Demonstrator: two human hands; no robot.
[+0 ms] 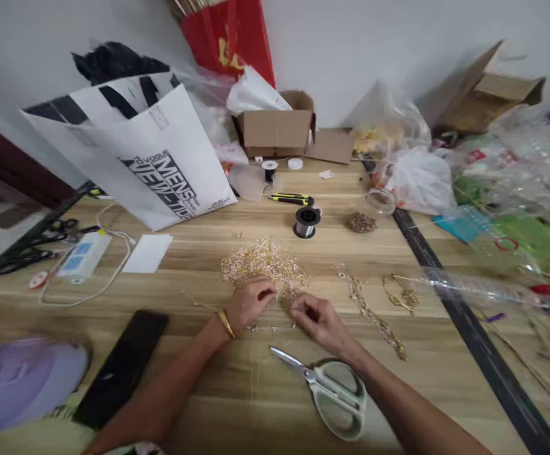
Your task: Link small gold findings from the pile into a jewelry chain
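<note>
My left hand point(252, 301), with a gold bangle point(226, 323) at its wrist, is closed in a pinch at the near edge of a pile of small gold and pinkish beads point(260, 258). Thumb and fingertips of my right hand point(321, 320) also press together, a short way to the right. Whatever either pinch holds is too small to make out. Just below and between the hands runs a thin beaded strand point(274, 327). Scissors point(325, 388) with pale handles lie nearer me, blades slightly apart, pointing left.
Beaded chains point(372, 309) lie at right. Behind the pile are a wire spool point(307, 222), a utility knife point(290, 199) and a tipped jar point(367, 213). A black phone point(122, 366) and power strip point(83, 256) lie left; a white paper bag point(146, 158) stands behind.
</note>
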